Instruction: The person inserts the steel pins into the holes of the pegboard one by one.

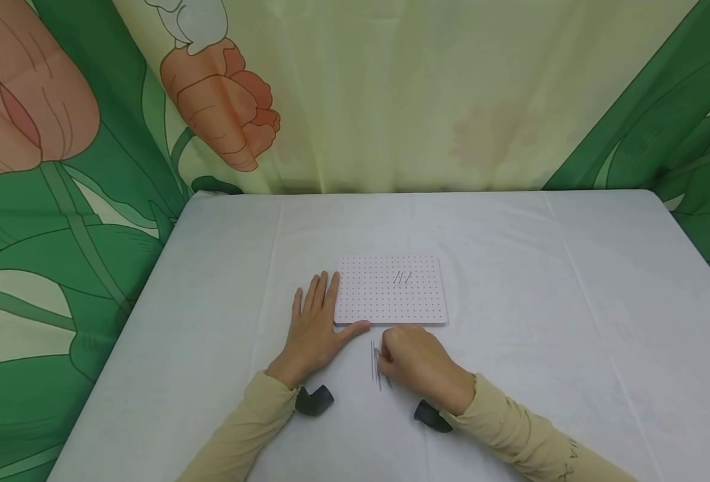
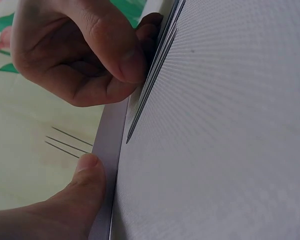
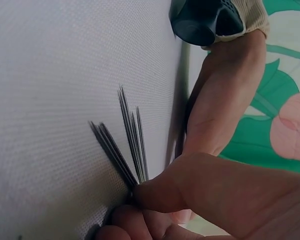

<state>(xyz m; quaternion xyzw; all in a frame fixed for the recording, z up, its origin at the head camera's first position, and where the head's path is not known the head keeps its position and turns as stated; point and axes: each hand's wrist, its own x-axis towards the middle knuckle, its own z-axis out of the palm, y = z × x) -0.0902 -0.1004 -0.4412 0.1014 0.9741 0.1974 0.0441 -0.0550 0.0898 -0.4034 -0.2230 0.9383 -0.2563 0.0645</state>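
left grip (image 1: 314, 335) spread flat, empty, along left edge of pegboard (image 1: 367, 294). right grip (image 1: 415, 358) curled at rods (image 2: 150, 85) just off near edge; cannot tell if pinching. counter (image 1: 571, 301) runs wide rightward.

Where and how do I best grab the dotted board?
Likely pinch the board by its right edge, from the right: it's a flat slab with that side free, while the left hand meets its left edge and three pins stand on top.
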